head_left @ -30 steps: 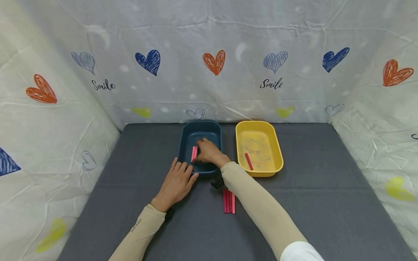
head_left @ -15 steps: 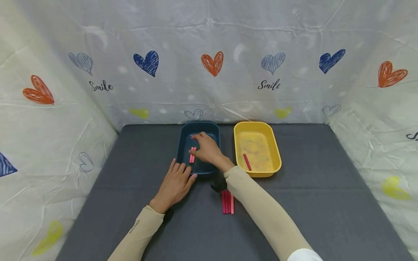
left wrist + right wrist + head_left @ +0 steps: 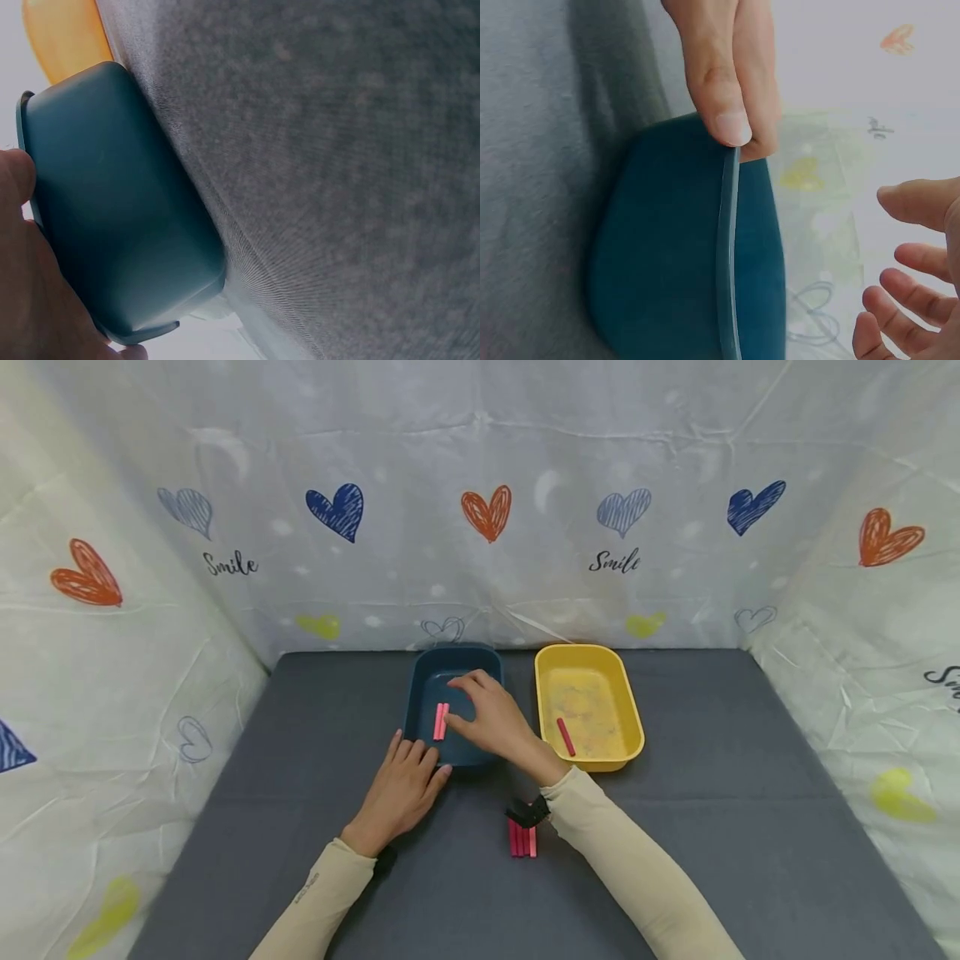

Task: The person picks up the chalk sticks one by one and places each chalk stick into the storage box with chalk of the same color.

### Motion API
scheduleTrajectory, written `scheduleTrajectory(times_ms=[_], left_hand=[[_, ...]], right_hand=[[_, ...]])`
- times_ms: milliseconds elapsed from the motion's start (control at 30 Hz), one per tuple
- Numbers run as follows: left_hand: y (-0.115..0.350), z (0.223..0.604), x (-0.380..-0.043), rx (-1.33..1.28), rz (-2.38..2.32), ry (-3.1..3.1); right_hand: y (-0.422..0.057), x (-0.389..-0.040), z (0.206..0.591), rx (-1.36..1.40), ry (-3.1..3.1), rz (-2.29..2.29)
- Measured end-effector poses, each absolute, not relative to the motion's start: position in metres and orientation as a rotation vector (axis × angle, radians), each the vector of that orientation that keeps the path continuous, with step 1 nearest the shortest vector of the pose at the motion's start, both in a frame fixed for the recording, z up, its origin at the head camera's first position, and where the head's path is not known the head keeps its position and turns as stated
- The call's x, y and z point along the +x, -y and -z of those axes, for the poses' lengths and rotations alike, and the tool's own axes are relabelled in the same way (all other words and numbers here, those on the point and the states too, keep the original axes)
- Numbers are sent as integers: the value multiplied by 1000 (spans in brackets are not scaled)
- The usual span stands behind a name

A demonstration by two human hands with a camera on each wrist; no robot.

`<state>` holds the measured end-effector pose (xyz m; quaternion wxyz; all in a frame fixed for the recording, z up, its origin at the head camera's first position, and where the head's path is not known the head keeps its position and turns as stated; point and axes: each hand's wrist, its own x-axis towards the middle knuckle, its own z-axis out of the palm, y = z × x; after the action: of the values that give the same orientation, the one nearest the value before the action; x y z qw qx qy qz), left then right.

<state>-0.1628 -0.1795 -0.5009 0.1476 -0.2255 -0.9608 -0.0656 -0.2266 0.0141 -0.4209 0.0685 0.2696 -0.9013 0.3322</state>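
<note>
In the head view, my left hand (image 3: 397,792) rests on the near-left corner of the dark blue tray (image 3: 459,757). Its thumb touches the near rim, as the right wrist view shows with the left thumb (image 3: 724,112). Over the tray's right side hovers my right hand (image 3: 495,717), thumb and fingers spread apart with nothing between them. Two light pink sticks (image 3: 441,722) lie side by side inside, just left of the right thumb. The left wrist view shows the tray's outer wall (image 3: 120,202) beside the hand.
A yellow tray (image 3: 633,739) stands to the right, holding one dark red stick (image 3: 566,737). Several red and pink sticks (image 3: 522,843) lie in a row on the grey cloth, partly hidden by the right wrist camera (image 3: 528,812). A printed curtain (image 3: 555,585) closes off the back.
My right hand has let go of the pink sticks, its fingers spread, and drawn back to the right and toward me. The left hand stays at the blue tray's corner.
</note>
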Motion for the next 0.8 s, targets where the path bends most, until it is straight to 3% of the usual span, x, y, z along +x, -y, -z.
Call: scheduleTrajectory(times_ms=[800], left_hand=[[178, 500, -163, -630, 180, 2789]], right_hand=[[-73, -168, 435, 813, 2627, -817]])
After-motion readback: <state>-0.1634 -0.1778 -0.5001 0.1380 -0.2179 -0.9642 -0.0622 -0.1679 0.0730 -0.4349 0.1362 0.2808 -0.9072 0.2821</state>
